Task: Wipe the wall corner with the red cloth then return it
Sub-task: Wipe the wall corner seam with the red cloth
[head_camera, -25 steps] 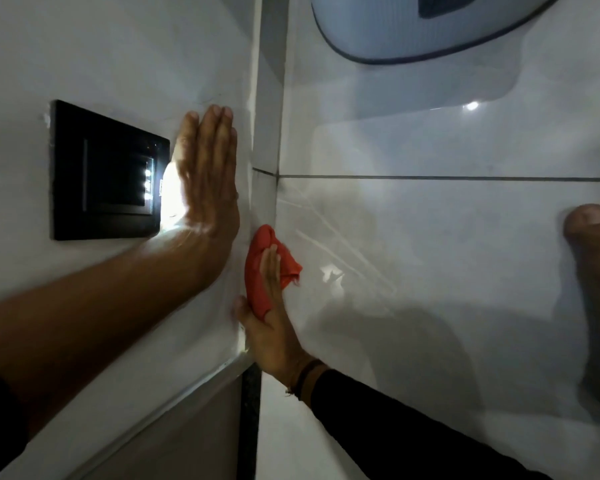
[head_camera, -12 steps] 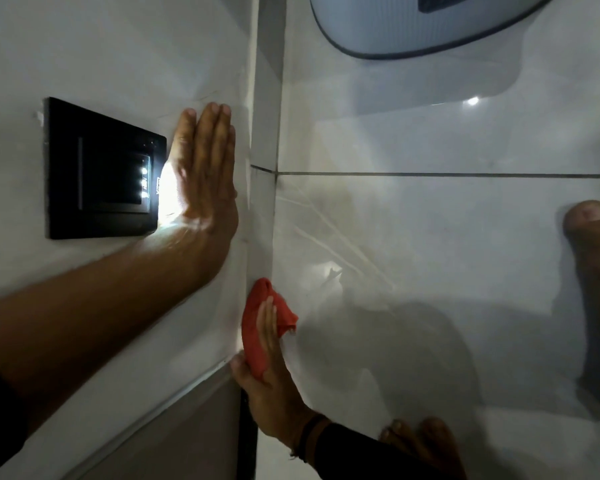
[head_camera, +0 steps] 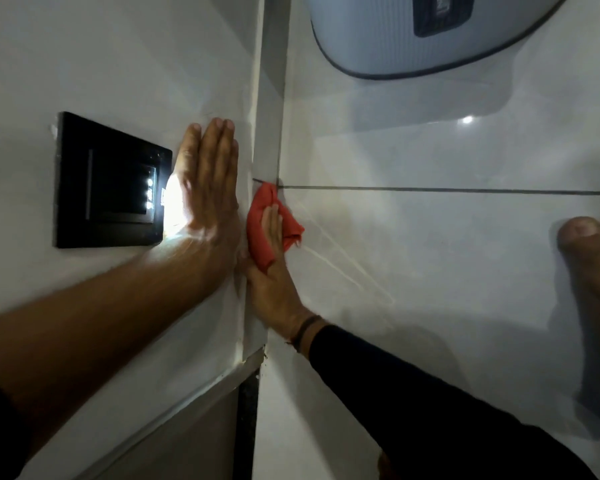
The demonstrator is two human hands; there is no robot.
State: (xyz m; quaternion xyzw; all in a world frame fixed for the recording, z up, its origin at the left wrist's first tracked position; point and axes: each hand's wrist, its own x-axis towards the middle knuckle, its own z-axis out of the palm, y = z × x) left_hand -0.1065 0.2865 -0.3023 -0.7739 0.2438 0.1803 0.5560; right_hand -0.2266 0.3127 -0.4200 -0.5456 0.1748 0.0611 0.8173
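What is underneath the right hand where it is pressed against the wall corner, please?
The red cloth lies bunched under the right hand, pressed to the wall corner just below the dark grout line. The wall under the cloth is hidden.

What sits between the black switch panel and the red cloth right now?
In the head view, the left hand lies flat on the wall between the switch panel and the red cloth.

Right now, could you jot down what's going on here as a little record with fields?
Activity: wiping the wall corner
Right hand: presses the red cloth into the corner, just below the dark grout line
Left hand: flat and open on the left wall, beside the black switch panel
Above: a pale blue appliance
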